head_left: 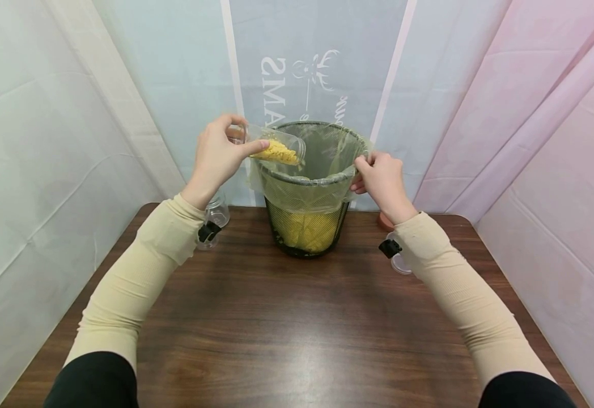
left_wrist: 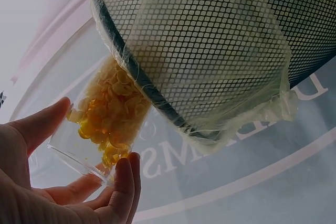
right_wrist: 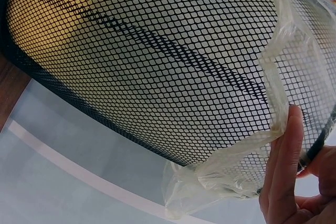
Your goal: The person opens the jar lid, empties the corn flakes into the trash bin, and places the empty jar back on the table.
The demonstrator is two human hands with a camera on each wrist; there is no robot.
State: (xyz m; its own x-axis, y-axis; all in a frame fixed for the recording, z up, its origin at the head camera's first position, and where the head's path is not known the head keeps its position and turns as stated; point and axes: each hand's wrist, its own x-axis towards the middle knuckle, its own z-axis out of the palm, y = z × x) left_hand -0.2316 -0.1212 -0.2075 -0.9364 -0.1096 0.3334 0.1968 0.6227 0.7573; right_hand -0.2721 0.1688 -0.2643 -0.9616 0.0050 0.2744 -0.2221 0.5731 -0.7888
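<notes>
My left hand (head_left: 219, 152) grips a clear plastic jar (head_left: 256, 133), tipped sideways with its mouth over the near left rim of a black mesh wastebasket (head_left: 271, 224). Yellow flakes (head_left: 280, 152) lie along the jar's lower side toward the mouth; the left wrist view shows the flakes (left_wrist: 113, 108) heaped through the jar. A translucent yellowish bin liner (head_left: 297, 195) folds over the wastebasket's rim. At the right side, my right hand (head_left: 381, 177) holds the rim and liner, fingers (right_wrist: 286, 166) outside against the mesh. Yellow material shows through the lower mesh.
Behind my left wrist stands a clear jar (head_left: 217, 209). Partly hidden by my right forearm are a clear lid (head_left: 401, 264) and a reddish-orange round thing (head_left: 385, 221). The brown wooden table (head_left: 287, 328) is enclosed by hanging cloth (head_left: 174, 68) at the back and sides.
</notes>
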